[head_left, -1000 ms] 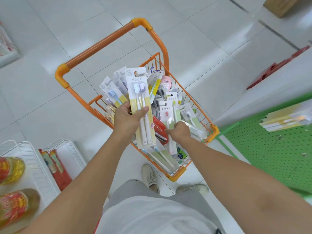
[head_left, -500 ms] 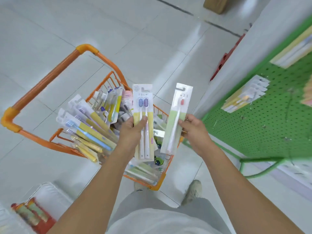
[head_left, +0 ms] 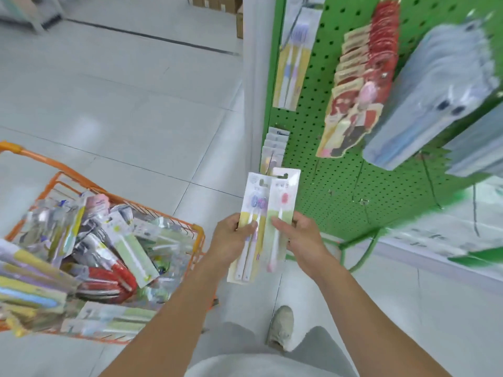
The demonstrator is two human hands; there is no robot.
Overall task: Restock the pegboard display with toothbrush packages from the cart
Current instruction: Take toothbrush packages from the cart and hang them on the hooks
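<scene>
Single pink toothbrush package [head_left: 280,210] lifted out of the orange cart [head_left: 200,235] by the right hand [head_left: 300,238], brought edge to edge with the left hand's [head_left: 234,238] two-brush package [head_left: 251,227], both now raised before the green pegboard [head_left: 321,148], cart off to the left

Both bare forearms reach forward and converge at mid-frame. The left hand [head_left: 233,239] has its fingers curled round a package [head_left: 251,229], thumb pressed on its front. The right hand [head_left: 300,238] grips a second package [head_left: 281,213] just beside it, thumb across the card's face.
</scene>
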